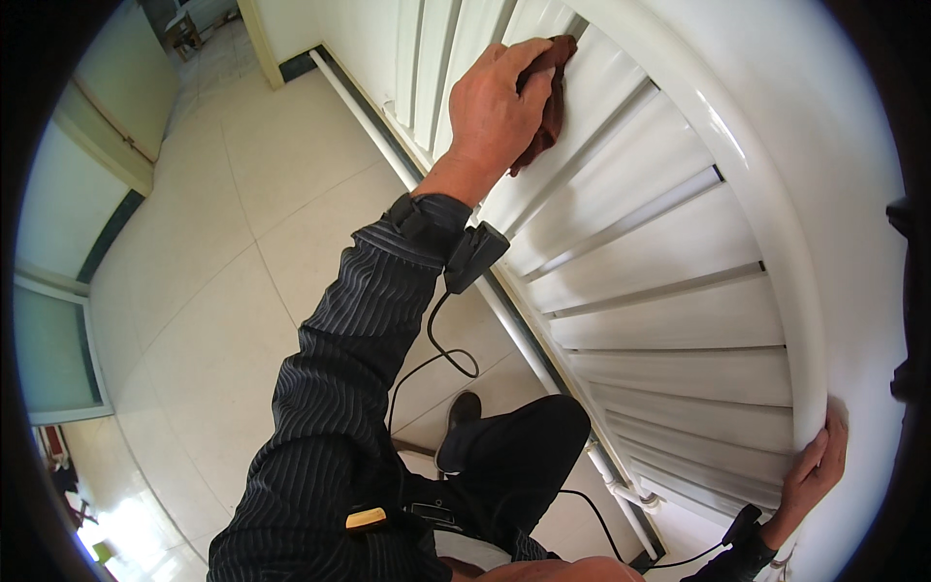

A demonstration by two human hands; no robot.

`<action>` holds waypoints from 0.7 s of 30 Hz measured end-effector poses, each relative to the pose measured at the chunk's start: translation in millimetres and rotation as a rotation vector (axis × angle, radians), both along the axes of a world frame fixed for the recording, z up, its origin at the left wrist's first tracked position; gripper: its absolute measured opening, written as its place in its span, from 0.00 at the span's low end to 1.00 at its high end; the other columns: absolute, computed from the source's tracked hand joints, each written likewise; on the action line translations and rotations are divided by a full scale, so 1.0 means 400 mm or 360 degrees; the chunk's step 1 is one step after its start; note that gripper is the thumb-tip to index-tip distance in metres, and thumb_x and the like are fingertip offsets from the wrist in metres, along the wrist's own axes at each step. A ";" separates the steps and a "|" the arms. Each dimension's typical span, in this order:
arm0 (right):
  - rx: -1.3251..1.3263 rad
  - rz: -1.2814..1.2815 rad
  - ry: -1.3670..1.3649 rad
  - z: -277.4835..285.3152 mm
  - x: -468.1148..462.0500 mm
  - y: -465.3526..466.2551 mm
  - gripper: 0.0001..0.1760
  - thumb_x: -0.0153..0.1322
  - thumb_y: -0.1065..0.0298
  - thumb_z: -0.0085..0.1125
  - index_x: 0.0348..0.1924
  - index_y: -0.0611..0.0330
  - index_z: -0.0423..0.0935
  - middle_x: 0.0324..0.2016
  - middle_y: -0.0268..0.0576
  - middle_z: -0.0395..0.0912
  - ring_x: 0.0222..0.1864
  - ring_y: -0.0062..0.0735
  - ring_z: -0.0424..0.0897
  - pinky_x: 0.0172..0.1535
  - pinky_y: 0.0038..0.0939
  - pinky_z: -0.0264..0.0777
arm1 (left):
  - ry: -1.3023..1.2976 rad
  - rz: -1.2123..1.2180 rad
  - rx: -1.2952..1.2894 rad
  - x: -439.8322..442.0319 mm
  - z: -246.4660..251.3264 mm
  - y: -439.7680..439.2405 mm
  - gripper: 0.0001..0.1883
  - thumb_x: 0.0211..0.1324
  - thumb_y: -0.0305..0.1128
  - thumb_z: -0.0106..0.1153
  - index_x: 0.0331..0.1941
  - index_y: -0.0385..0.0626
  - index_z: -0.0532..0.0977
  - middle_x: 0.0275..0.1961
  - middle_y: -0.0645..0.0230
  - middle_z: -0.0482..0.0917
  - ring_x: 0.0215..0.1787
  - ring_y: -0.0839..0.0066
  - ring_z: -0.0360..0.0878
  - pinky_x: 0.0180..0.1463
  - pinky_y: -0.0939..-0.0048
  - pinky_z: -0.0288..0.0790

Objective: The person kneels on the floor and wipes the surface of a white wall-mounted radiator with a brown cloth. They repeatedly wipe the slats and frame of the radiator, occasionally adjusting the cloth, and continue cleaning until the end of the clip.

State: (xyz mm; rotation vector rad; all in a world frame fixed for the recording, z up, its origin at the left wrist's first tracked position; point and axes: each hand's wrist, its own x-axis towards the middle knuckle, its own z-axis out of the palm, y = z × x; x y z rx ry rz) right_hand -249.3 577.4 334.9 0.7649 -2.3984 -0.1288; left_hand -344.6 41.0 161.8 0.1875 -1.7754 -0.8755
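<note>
My left hand (498,105) reaches across to a white column radiator (640,211) and presses a dark reddish-brown cloth (550,120) against its upright panels. The fingers are bent over the bunched cloth, which hangs below them. At the lower right, my right hand (818,455) rests by the radiator's curved white top rail (789,240). Its thumb lies along the rail, and its fingertips are partly hidden, so whether they close around it is unclear. Black straps with small devices and cables sit on both wrists.
White pipes (364,116) run along the wall foot under the radiator, with a pipe joint (629,495) near my knee. Pale floor tiles (196,276) spread to the left. A door (124,94) stands at the upper left, with a small wooden stool (182,35) beyond it.
</note>
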 end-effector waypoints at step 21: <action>-0.0056 -0.0035 -0.0079 0.000 -0.003 0.005 0.21 0.85 0.64 0.43 0.55 0.74 0.79 0.47 0.60 0.83 0.49 0.59 0.83 0.56 0.45 0.75 | -0.1022 -0.0030 0.0432 0.075 -0.525 0.036 0.15 0.68 0.35 0.60 0.56 0.52 0.83 0.48 0.59 0.85 0.49 0.51 0.84 0.53 0.53 0.78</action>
